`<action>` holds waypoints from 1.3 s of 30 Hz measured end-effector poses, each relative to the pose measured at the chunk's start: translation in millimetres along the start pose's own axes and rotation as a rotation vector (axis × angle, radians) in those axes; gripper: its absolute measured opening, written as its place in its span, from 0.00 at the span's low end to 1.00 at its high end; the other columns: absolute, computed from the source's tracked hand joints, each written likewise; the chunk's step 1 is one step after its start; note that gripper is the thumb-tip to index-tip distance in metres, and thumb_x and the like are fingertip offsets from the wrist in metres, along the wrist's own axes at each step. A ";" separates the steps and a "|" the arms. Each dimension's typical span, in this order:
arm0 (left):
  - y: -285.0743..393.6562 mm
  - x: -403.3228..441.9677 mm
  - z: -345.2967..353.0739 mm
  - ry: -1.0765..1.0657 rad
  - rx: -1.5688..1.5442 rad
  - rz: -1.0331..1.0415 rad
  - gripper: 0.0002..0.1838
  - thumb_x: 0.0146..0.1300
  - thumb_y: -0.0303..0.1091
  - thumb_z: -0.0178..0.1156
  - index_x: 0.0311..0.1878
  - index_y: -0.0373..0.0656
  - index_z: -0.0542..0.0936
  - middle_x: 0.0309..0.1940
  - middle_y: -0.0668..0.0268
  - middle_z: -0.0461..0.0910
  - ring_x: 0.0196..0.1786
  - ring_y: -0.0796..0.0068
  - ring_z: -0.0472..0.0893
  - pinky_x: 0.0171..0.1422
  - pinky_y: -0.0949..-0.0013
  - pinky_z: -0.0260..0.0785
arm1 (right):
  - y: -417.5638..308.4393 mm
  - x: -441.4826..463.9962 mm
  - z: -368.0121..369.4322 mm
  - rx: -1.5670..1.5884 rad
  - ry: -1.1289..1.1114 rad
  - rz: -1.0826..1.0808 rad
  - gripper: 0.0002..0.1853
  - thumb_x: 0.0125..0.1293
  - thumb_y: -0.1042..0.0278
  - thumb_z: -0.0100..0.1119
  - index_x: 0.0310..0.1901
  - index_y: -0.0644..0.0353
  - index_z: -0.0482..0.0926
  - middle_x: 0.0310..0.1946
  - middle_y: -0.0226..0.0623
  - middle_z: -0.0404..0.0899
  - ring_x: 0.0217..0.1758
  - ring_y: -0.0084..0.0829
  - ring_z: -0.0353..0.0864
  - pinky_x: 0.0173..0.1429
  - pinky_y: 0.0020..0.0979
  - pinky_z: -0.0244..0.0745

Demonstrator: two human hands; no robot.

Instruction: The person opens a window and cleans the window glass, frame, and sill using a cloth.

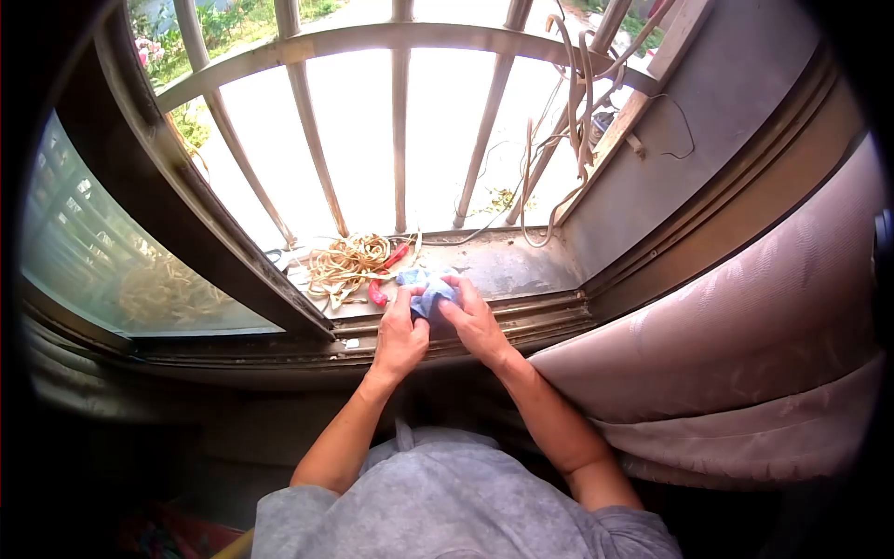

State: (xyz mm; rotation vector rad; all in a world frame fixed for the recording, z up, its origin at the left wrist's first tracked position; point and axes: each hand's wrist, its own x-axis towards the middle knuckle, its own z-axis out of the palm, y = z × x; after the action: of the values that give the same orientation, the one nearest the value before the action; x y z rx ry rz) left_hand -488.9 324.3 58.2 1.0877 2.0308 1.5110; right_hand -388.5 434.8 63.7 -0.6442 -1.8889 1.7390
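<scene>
A crumpled blue cloth is bunched between my two hands, above the inner edge of the window sill. My left hand grips its left side with the fingers curled in. On the other side my right hand pinches the cloth between thumb and fingers. Just beyond my left hand lie red peppers, beside a heap of dried, straw-coloured strands on the sill. Part of the cloth is hidden behind my fingers.
Metal window bars stand behind the sill. Loose cables hang at the upper right. A sliding glass pane stands at the left, its track running in front. A pale curtain drapes at the right.
</scene>
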 end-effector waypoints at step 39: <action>37.3 31.0 145.7 -0.256 0.370 0.677 0.21 0.56 0.23 0.55 0.55 0.43 0.74 0.44 0.58 0.81 0.52 0.57 0.77 0.56 0.59 0.66 | 12.6 -30.7 -139.5 -1.669 0.352 0.069 0.10 0.63 0.66 0.55 0.43 0.60 0.74 0.41 0.45 0.83 0.49 0.41 0.80 0.54 0.43 0.69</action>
State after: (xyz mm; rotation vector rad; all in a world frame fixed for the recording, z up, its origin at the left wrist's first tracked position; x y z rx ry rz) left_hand -393.9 444.3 46.6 2.1588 1.8916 1.1766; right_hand -275.5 523.1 59.6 -1.3667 -2.6367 -0.3612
